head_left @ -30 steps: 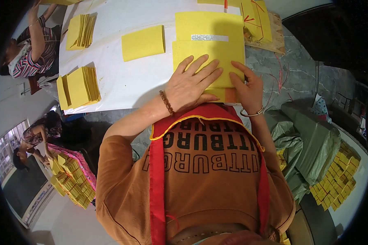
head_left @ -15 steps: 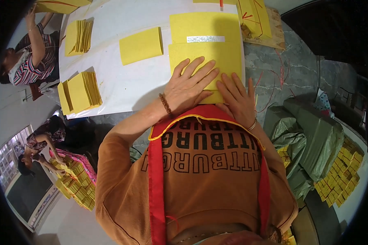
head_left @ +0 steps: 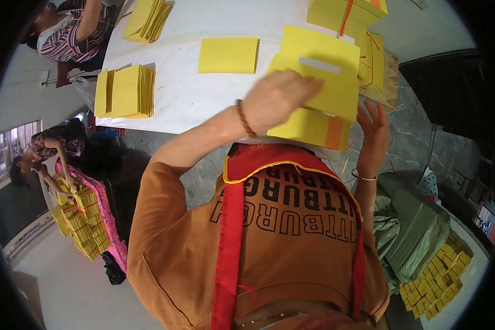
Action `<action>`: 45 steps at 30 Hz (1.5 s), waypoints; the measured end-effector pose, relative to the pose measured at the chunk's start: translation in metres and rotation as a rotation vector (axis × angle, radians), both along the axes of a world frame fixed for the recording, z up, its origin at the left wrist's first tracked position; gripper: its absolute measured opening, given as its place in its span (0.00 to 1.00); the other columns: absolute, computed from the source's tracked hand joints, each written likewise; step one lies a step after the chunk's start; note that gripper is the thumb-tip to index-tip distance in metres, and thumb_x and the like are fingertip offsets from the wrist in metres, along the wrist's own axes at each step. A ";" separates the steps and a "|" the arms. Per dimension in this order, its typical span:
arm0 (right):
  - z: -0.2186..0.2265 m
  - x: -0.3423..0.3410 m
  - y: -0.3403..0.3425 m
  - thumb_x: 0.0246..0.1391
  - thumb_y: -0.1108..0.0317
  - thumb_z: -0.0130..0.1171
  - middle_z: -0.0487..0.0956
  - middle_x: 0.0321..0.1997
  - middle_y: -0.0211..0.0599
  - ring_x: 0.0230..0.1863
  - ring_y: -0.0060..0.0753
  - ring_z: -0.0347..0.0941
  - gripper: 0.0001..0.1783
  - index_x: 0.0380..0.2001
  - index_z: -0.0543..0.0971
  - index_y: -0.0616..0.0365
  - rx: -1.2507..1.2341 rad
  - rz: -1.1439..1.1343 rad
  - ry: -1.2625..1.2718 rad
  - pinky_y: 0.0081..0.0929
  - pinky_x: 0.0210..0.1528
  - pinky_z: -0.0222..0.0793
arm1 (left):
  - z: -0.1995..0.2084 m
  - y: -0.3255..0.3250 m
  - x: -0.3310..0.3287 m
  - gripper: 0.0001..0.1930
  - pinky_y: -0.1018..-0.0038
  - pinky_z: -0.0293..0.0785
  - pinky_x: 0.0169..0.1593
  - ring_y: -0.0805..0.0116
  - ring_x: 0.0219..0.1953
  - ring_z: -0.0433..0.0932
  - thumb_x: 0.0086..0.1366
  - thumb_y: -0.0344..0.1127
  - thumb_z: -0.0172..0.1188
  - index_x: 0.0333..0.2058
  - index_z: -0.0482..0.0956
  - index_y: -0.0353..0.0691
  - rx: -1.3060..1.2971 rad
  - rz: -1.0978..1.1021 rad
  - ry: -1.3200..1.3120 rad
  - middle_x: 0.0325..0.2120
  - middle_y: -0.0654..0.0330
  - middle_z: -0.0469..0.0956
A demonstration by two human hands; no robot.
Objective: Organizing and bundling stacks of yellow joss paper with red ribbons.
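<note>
A folded yellow paper sheet (head_left: 335,91) with a pale strip across its upper part lies at a slant near the table's right edge. Over its left side is my left hand (head_left: 278,102), smeared by motion, so its fingers and any hold on the paper cannot be made out. Below that sheet, closer to me, shows another yellow sheet (head_left: 302,127) with an orange band near its right end. My right hand (head_left: 373,129) is raised just off the right edge of the papers, fingers apart and holding nothing.
On the white-covered table (head_left: 176,99) lie a yellow folded piece (head_left: 228,55) and fanned yellow stacks (head_left: 133,91). Tied yellow bundles (head_left: 373,60) sit at the back right. One person (head_left: 74,41) is at the far left; another (head_left: 58,146) handles yellow bundles. Green plastic (head_left: 407,220) covers a pile at right.
The upper yellow sheet has turned and shifted, uncovering the orange-banded one. My left hand, flat before, is now moving over it. My right hand has lifted off to the right. The view has shifted.
</note>
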State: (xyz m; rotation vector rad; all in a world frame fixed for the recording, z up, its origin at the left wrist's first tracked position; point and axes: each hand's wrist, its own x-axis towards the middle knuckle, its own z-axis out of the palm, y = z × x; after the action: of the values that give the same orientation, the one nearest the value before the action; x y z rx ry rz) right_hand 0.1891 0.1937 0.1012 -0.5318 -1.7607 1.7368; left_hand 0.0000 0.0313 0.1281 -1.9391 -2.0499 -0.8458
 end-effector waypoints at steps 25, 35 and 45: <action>-0.020 -0.004 -0.012 0.57 0.71 0.46 0.75 0.44 0.37 0.46 0.26 0.69 0.14 0.44 0.72 0.64 0.113 -0.051 -0.217 0.23 0.50 0.61 | -0.164 -0.101 -0.132 0.27 0.56 0.45 0.60 0.57 0.61 0.50 0.62 0.54 0.42 0.58 0.56 0.56 -0.434 0.380 0.153 0.59 0.54 0.53; -0.022 -0.003 -0.009 0.55 0.72 0.49 0.74 0.43 0.35 0.45 0.26 0.69 0.13 0.43 0.73 0.64 0.100 -0.018 -0.185 0.24 0.50 0.62 | -0.151 -0.094 -0.135 0.24 0.53 0.42 0.60 0.51 0.62 0.47 0.62 0.57 0.39 0.57 0.56 0.67 -0.599 0.307 0.311 0.60 0.51 0.50; -0.023 -0.005 -0.007 0.53 0.73 0.50 0.76 0.38 0.34 0.40 0.23 0.71 0.11 0.40 0.75 0.60 0.255 -0.015 -0.200 0.20 0.43 0.65 | -0.037 -0.033 -0.080 0.13 0.66 0.69 0.42 0.57 0.39 0.74 0.56 0.37 0.55 0.40 0.75 0.43 -0.176 0.388 -0.262 0.37 0.55 0.76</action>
State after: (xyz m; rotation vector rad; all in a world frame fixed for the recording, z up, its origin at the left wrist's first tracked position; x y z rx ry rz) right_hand 0.1840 0.1869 0.0783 -0.6220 -2.0748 1.4600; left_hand -0.0801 -0.0022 0.0908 -1.4836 -2.6161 -0.8864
